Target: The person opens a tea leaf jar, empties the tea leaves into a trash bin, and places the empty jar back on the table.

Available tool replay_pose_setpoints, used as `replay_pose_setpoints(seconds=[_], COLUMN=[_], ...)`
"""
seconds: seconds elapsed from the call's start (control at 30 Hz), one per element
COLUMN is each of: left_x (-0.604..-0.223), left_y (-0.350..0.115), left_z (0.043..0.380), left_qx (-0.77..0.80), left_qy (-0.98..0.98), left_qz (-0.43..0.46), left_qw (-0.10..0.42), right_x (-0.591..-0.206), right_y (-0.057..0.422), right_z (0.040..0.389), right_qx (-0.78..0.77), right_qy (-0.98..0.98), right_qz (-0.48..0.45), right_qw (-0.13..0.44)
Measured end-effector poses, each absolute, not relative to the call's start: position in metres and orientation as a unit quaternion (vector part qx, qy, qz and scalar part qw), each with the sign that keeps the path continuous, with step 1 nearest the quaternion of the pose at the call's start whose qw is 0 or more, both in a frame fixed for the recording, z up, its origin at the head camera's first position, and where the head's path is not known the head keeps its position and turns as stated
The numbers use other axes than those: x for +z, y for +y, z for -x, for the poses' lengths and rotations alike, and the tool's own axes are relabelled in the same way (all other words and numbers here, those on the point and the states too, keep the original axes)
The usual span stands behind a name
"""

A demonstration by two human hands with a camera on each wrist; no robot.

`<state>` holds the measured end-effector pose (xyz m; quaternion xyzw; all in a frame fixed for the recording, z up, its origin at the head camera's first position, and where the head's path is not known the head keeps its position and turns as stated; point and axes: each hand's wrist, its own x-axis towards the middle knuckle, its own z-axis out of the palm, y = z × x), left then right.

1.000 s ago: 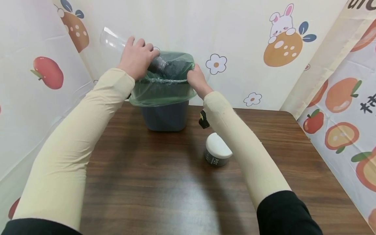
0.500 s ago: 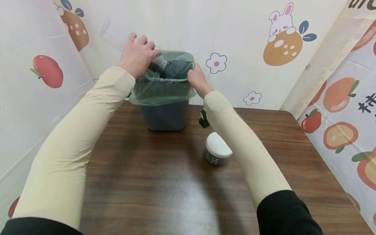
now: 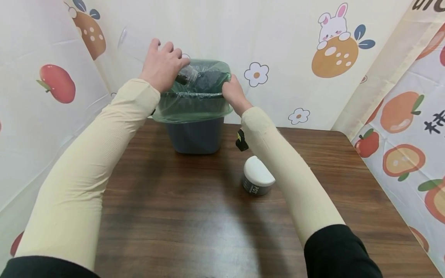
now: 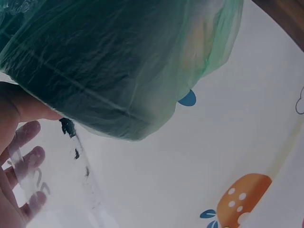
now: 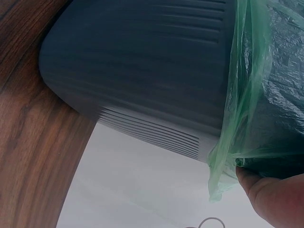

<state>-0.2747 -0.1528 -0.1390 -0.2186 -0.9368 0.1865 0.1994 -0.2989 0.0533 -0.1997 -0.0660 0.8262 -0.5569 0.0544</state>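
Note:
My left hand (image 3: 161, 67) grips a clear cylindrical container (image 3: 132, 42), tilted with its mouth end down over the bin. Some dark matter shows near that mouth, and dark bits cling to the clear wall in the left wrist view. Below the mouth stands a dark blue-grey trash bin (image 3: 194, 137), upright on the table. A thin green bin bag (image 3: 192, 110) lines it and folds down over its rim. My right hand (image 3: 236, 94) pinches the bag and rim at the bin's right side. What lies deep inside the bin is hidden.
A small round jar (image 3: 257, 175) with a white lid and dark label marked POT stands on the brown wooden table (image 3: 174, 231), partly behind my right forearm. A printed fabric backdrop (image 3: 278, 46) rises just behind the bin and along both sides.
The clear container's raised end has shifted slightly upward, and it looked blurred half a second ago. Less dark matter shows at its mouth. My right hand stays on the rim.

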Motion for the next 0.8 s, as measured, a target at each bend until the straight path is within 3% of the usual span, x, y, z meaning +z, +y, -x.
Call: replay_pose_setpoints(seconds=[0.23, 0.8], left_x=[-0.141, -0.1385], left_y=[-0.1545, -0.1553], left_z=[0.2777, 0.2804], left_qx=[0.194, 0.324], left_qy=[-0.913, -0.842], left_qz=[0.262, 0.353], left_qw=[0.246, 0.247], right_x=[-0.2, -0.1989], right_y=[0.0536, 0.0556], right_z=[0.2992, 0.3004], right_qx=[-0.557, -0.552], right_qy=[0.826, 0.83], right_qz=[0.064, 0.056], right_qw=[0.055, 0.06])
